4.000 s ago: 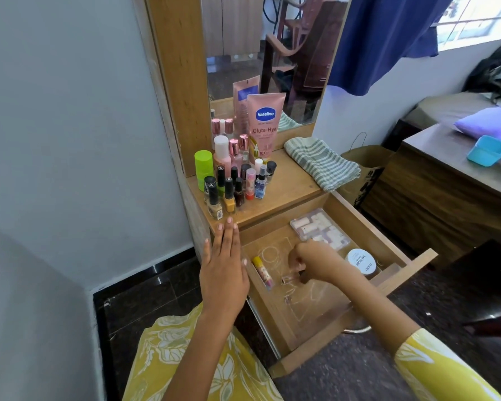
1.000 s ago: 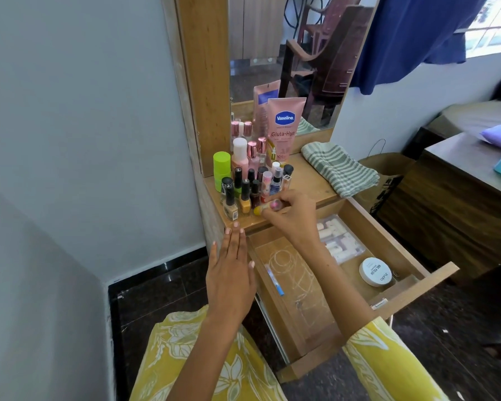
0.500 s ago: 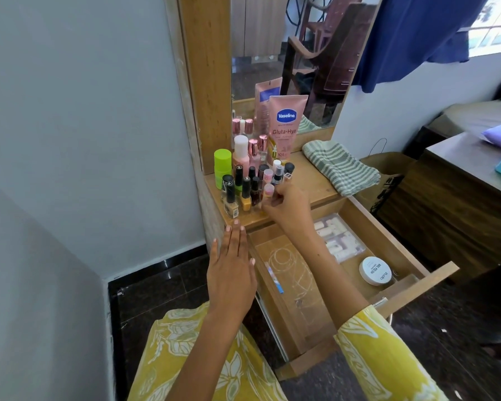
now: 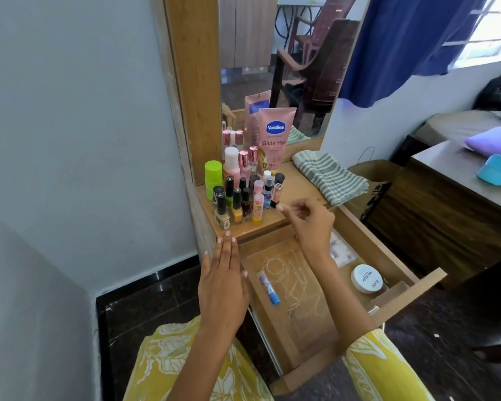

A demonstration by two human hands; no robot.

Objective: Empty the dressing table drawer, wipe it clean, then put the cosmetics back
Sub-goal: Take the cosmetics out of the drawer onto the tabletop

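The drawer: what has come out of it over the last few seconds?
The right hand carried the yellow lip balm up from the drawer onto the tabletop and let go. The left hand, blue-tipped tube and white jar stayed put.

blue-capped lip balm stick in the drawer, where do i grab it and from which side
Pinch the lip balm stick across its middle, coming straight down from above. It lies flat on the drawer floor near the left wall, so fingers probably fit better on its long sides than at the ends. The right hand is closest.
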